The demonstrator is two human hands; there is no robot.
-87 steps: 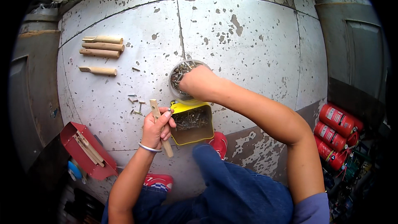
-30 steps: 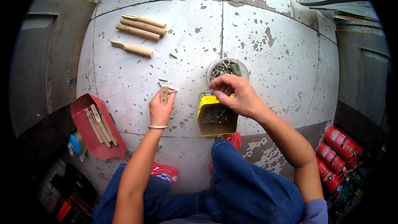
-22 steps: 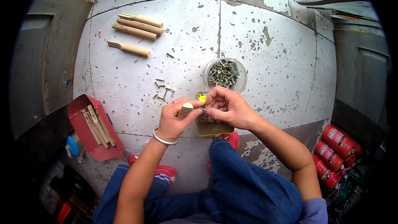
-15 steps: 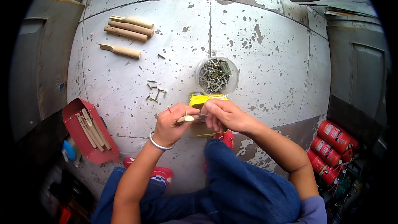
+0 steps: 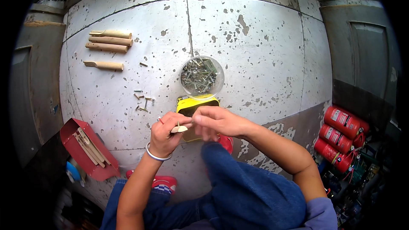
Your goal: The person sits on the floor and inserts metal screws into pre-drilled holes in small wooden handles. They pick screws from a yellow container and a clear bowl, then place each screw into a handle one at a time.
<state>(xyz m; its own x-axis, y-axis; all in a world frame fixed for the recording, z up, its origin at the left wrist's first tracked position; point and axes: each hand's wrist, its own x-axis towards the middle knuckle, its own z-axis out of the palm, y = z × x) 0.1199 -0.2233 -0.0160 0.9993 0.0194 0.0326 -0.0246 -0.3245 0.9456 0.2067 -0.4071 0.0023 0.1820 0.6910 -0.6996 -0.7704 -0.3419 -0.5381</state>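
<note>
My left hand [image 5: 164, 133], a white bangle on its wrist, is closed around a short wooden piece [image 5: 179, 129] whose pale cut end points toward me. A thin pin or bolt stands up from that end. My right hand [image 5: 215, 121] meets the left fingertips, its thumb and forefinger drawn together at something small and thin; its lower fingers are blurred. Just beyond the hands is a yellow-rimmed container [image 5: 198, 103], partly hidden by them. A clear round tub [image 5: 218, 86] full of bolts and screws stands against its far side.
Several loose bolts [image 5: 145, 101] lie left of the tub. Farther left are several wooden handles [image 5: 108, 41], with another handle [image 5: 104, 65] apart. A red tray [image 5: 69, 134] of wooden sticks sits at lower left. Red fire extinguishers [image 5: 341, 119] are stacked at right.
The view has shifted, so the floor items appear farther left. My right fingers have moved and opened slightly at the wooden piece; my left hand still holds it.
</note>
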